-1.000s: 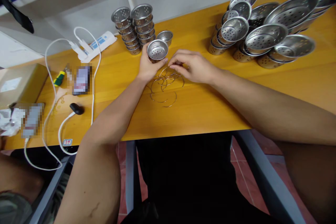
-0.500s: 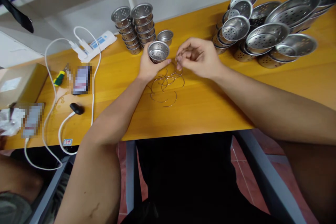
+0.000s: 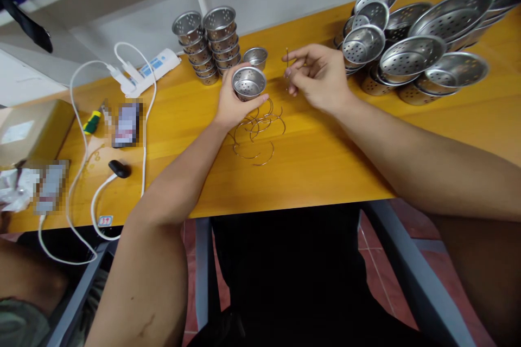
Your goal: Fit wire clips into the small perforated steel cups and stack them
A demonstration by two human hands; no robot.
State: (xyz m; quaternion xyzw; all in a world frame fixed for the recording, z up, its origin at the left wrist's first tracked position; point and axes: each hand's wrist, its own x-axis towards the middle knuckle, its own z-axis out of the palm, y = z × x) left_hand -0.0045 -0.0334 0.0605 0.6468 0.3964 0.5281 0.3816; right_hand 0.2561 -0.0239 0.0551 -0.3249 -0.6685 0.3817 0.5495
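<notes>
My left hand (image 3: 233, 100) is closed around a small perforated metal cup (image 3: 249, 82), its open mouth facing up towards me. To the right of it, my right hand (image 3: 315, 76) pinches a thin curved wire (image 3: 287, 57) between thumb and fingers, apart from the cup. On the table below both hands lies a loose heap of thin curved wires (image 3: 260, 129). A single similar metal cup (image 3: 256, 57) stands just behind the held one. Two stacks of these cups (image 3: 222, 38) rise at the back, left of my left hand.
Larger perforated metal cups (image 3: 413, 59) stand nested and tilted at the right. Leftward are a white power strip (image 3: 152, 71) with cables, a phone (image 3: 128, 123), a green-and-yellow tool (image 3: 92, 122), a black plug-like item (image 3: 119, 168) and a cardboard box (image 3: 35, 130). Another person's leg shows lower left.
My right hand has lifted away from the wire heap, up and to the right, with one wire in its fingers. My left hand and the cup shifted slightly right.
</notes>
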